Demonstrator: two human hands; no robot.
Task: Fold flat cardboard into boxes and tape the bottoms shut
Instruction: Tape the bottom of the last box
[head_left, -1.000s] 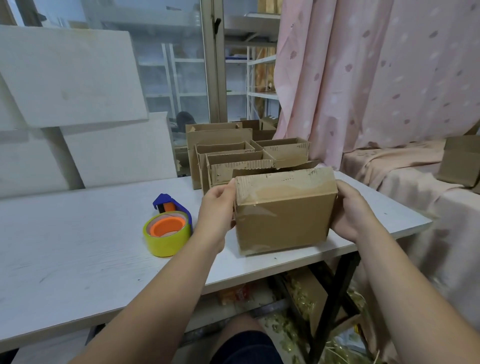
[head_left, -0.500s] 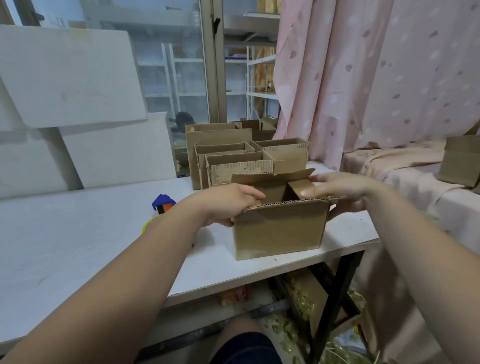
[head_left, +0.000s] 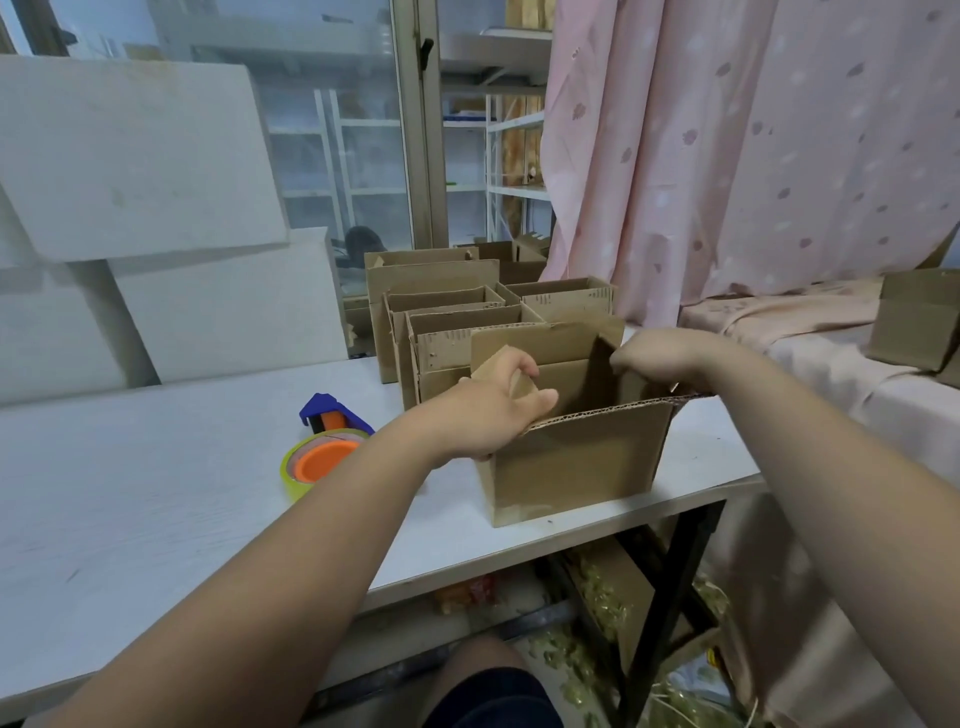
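Cardboard box (head_left: 579, 460) upright, open-topped, brown, flaps raised, hands at its flaps

Arms outstretched, left hand (head_left: 488, 415) and right hand (head_left: 662, 358) both curled, pinching.

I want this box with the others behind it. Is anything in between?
Nothing visible. The box, gripped by the left hand and right hand, stands just in front of the other boxes; the tape roll lies off to its left.
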